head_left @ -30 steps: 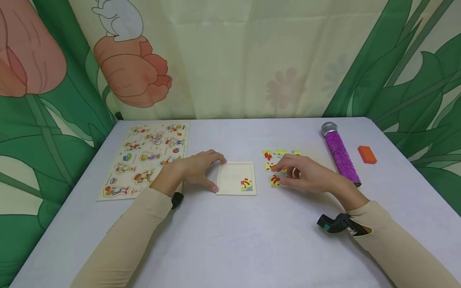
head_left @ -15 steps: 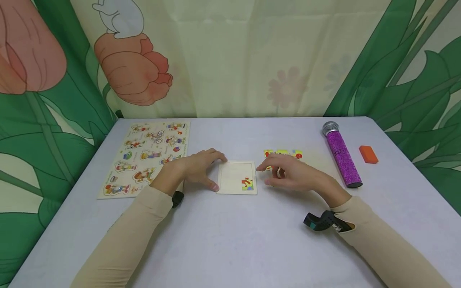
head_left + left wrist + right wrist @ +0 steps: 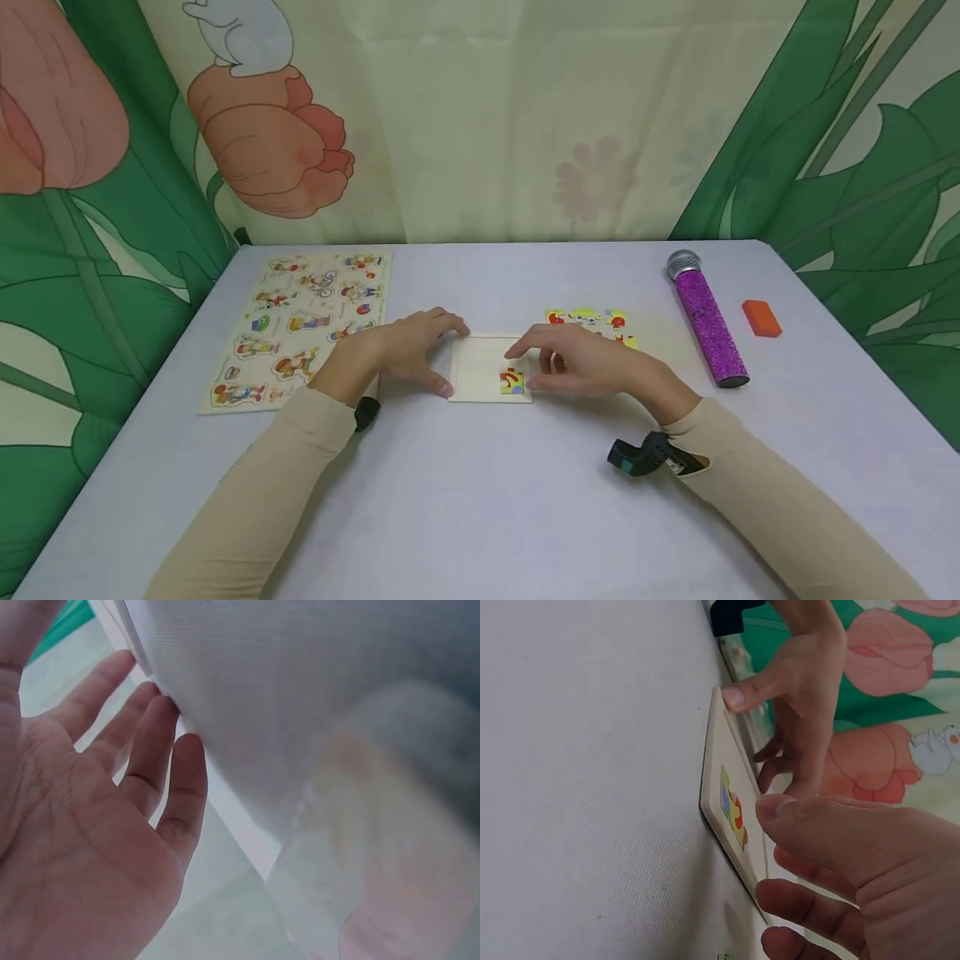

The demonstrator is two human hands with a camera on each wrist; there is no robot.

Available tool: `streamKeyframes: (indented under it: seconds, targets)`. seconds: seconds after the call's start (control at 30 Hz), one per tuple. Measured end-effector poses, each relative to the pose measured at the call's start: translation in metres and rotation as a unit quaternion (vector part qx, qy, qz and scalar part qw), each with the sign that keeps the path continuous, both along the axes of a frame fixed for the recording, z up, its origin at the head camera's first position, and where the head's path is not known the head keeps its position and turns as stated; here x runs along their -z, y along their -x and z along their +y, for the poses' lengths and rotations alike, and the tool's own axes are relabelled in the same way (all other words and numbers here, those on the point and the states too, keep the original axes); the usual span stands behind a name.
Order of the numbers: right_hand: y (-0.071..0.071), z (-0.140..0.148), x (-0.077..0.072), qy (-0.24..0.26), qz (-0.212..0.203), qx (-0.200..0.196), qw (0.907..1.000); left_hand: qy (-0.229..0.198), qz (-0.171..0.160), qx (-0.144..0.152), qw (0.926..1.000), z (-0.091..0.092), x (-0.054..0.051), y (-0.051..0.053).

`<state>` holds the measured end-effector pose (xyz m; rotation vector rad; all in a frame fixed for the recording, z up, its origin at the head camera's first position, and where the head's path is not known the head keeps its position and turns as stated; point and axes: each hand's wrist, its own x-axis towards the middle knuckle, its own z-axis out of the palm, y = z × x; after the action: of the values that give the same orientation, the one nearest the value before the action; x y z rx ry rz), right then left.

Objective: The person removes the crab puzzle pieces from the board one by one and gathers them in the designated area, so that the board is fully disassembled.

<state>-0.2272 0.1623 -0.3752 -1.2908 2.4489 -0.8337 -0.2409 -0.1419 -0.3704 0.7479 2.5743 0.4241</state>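
Note:
A square pale wooden puzzle tray (image 3: 477, 365) lies mid-table, with one yellow, red and green puzzle piece (image 3: 512, 382) in its near right corner. The spread left hand (image 3: 411, 348) touches the tray's left side, thumb at the near corner and fingertips at the far one. In the left wrist view those fingers (image 3: 154, 735) look gently bent. Over the tray's right edge hovers the right hand (image 3: 581, 360), thumb and index finger apart. Whether a piece sits between its fingers is hidden. Several loose pieces (image 3: 583, 317) lie behind that hand, partly covered.
A large white illustrated board (image 3: 303, 321) lies at the left. To the right are a purple glitter microphone (image 3: 708, 325) and an orange block (image 3: 762, 318). Low in the right wrist view, the edge of a puzzle piece (image 3: 724, 954) shows on the white tablecloth.
The right hand has moved left from the loose pieces to the tray's right edge. More of the loose pieces' back row shows. The left hand has stayed at the tray's left side.

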Motion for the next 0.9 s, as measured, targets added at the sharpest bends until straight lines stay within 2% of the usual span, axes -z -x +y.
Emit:
streamKeyframes:
  seconds: [0.17, 0.43, 0.63, 0.9]
  targets:
    - [-0.001, -0.006, 0.000, -0.021, -0.019, -0.004, 0.9996, 0.000, -0.011, -0.007, 0.9999, -0.001, 0.002, 0.001]
    - [0.000, -0.013, 0.004, -0.027, -0.035, -0.012, 0.9990, 0.000, -0.014, -0.010, 0.9999, -0.001, 0.004, 0.001]
    - [0.001, -0.017, 0.007, -0.032, -0.033, -0.018, 0.9988, -0.001, -0.010, -0.001, 1.0000, -0.001, 0.002, 0.001]
    - [0.001, -0.024, 0.007, -0.016, -0.055, -0.047, 0.9973, -0.004, -0.007, 0.001, 1.0000, -0.001, -0.001, 0.000]
